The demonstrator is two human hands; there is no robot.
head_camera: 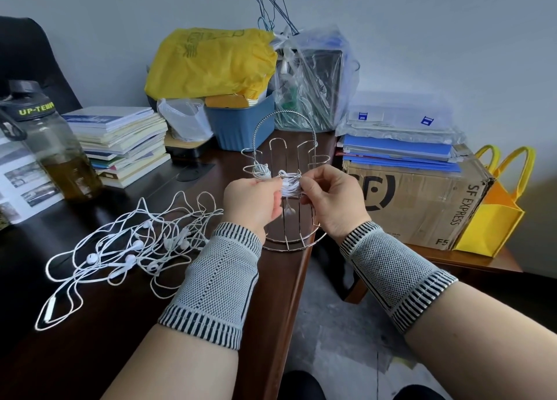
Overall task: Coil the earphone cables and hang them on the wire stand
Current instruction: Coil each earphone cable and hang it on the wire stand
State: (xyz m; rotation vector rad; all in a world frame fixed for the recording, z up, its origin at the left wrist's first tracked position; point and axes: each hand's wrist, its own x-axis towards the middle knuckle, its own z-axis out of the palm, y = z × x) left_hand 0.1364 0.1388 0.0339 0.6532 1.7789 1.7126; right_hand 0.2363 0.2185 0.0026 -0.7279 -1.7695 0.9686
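Note:
A silver wire stand [284,146] with an arched handle stands at the desk's right edge. One coiled white earphone [261,170] hangs on its left hook. Between my hands sits a second coiled white earphone bundle [290,185], against the stand's middle hook, with an earbud dangling below it. My left hand [251,202] pinches the bundle from the left. From the right, my right hand [330,201] pinches it too. A tangle of several loose white earphones [129,249] lies on the dark desk to the left.
A stack of books [123,140], a dark water bottle [57,146], a blue bin [241,122] under a yellow bag and a clear plastic bag crowd the desk's back. At right, a cardboard box [416,201] with folders and a yellow tote [494,213] sit on a lower table.

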